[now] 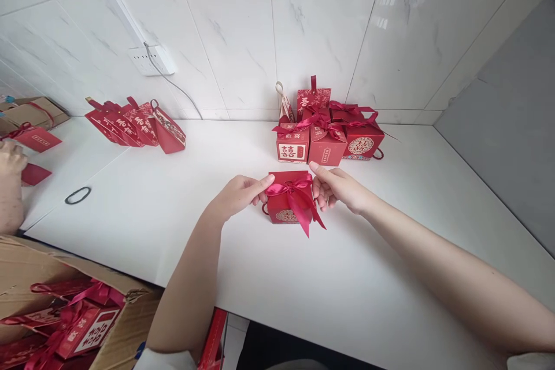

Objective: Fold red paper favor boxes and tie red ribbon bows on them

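A small red gift box (281, 201) stands upright on the white table, with a round gold emblem on its front. Across its top sits a shiny crimson ribbon bow (299, 195), its tails hanging over the front. My left hand (240, 193) grips the box's upper left side, thumb on the top edge and fingers behind, partly hidden. At the right side my right hand (340, 188) has its fingers curled against the box, near a cord handle, with the thumb at the top corner. Behind the box stands a cluster of red gift boxes (327, 147) with ribbons.
Several red triangular boxes (143, 124) lean together at the back left. A black loop (78, 195) lies on the table near another person's hand (11, 159). At lower left, a cardboard carton (130, 312) holds ribboned boxes. A wall socket (151, 60) has a cable.
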Available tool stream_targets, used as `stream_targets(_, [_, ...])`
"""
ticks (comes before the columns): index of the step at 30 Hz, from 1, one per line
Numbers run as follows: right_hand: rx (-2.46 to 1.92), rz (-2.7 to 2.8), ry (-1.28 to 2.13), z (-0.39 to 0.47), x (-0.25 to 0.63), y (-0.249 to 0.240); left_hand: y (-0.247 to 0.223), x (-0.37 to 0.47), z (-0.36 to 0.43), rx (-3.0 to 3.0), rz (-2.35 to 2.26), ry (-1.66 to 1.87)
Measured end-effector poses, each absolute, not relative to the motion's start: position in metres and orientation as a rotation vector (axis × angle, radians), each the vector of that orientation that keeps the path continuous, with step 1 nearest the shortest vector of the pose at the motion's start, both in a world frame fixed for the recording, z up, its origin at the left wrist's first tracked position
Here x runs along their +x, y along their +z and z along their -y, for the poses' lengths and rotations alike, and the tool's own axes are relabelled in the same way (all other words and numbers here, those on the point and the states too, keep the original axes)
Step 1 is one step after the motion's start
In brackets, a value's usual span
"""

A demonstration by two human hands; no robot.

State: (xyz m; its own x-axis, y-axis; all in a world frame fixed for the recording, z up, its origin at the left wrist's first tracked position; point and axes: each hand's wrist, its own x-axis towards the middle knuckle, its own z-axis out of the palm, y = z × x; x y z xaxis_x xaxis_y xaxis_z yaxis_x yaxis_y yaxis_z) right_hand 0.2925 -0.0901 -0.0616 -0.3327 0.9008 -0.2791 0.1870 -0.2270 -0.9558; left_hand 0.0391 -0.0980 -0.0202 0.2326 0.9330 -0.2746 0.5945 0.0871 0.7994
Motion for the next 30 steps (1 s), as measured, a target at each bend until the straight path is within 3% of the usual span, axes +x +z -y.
stream_targets(12, [-1.090, 1.526, 1.668, 0.092, 0.298, -0.057, -0.025, 0.043, 0.098, 1.605, -1.272, 0.729])
stream_targets(20, [-1.071, 1.578, 1.687, 0.084, 0.303, -0.069, -0.035, 0.036, 0.086, 1.583, -1.305, 0.667])
stream_targets(25, [-1.212, 1.828, 1.333, 0.084, 0.315, -0.066, -0.037, 0.032, 0.086, 1.540, -1.451, 0.678])
stream_targets(30, [-1.114, 2.188, 1.016, 0.088, 0.316, -0.075, -0.038, 0.034, 0.090, 1.426, -1.407, 0.415])
